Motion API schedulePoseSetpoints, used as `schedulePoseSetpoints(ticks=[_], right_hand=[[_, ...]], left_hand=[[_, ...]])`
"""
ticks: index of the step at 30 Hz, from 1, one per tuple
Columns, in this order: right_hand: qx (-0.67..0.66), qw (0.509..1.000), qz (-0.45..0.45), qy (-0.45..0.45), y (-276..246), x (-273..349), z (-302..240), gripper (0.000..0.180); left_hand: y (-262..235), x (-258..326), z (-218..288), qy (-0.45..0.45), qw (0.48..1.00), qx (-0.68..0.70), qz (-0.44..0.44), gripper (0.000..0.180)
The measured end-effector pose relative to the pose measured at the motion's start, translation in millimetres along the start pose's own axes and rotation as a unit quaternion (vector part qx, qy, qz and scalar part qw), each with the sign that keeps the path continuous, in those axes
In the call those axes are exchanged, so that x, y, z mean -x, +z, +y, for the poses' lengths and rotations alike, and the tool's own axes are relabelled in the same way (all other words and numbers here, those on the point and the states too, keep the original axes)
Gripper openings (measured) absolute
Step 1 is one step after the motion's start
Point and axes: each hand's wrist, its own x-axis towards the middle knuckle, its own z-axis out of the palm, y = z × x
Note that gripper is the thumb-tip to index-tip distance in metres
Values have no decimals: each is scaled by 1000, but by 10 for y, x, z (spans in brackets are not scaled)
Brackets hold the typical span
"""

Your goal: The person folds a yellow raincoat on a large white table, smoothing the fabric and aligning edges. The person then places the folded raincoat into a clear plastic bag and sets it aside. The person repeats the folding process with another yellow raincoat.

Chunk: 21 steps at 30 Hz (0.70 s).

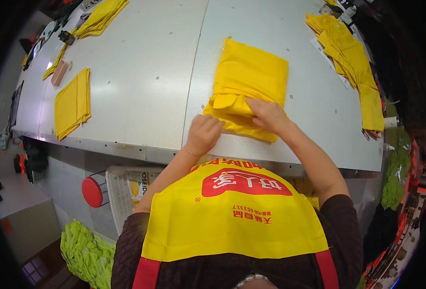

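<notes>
In front of me on the table lies a folded yellow cloth bundle (252,72), roughly square, its near end gathered into loose folds with a dark gap under a raised flap. My left hand (205,133) is closed, fingers curled at the bundle's near left corner, pinching the cloth edge. Over the near right part is my right hand (269,117), its thumb and fingers closed on the flap. The fingertips of both hands are partly hidden by the cloth and the knuckles.
Folded yellow cloths (74,104) lie on the left of the pale table (140,62), near a pinkish block (59,73). More yellow cloths (343,55) are piled along the right edge, beside a white thread cone (391,122). Below stand a white basket (119,195) and a red stool (92,192).
</notes>
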Motion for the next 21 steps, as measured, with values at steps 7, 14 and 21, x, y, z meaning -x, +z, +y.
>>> schedulePoseSetpoints(ticks=[7, 14, 21], right_hand=[[-42, 996, -79, 1, -326, -258, 40, 37], [-57, 993, -91, 54, -398, -210, -22, 48], [-66, 994, -81, 45, -340, -182, -3, 48]], left_hand=[[275, -116, 72, -55, 985, -40, -159, 19], [282, -186, 71, -147, 968, -54, -195, 15], [365, -96, -18, -68, 965, -140, -210, 23]])
